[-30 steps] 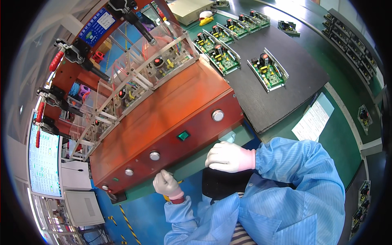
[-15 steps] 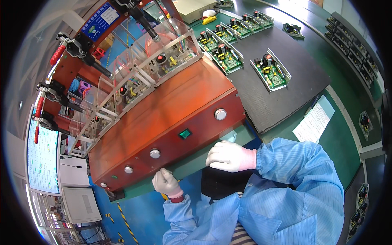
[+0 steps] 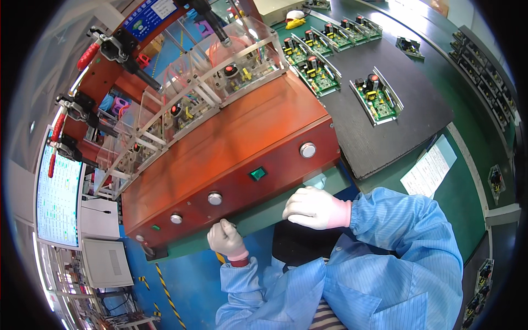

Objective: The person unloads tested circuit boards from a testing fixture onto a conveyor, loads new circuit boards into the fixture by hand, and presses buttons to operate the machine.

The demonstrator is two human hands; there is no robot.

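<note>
Now my left hand (image 3: pixel 226 240), curled shut, touches the big red box (image 3: pixel 220 159) by a round button (image 3: pixel 215 198). My right hand (image 3: pixel 314 207) rests loosely closed on the green table edge (image 3: pixel 258 217). I should press slow and straight.

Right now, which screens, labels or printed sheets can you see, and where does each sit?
Monitor: far left, upright rectangle, pale with green cells.
Blue sign: top of the fixture, rectangular with a white patch.
Paper sheet: right on the green bench, white and pale blue, printed lines.
</note>
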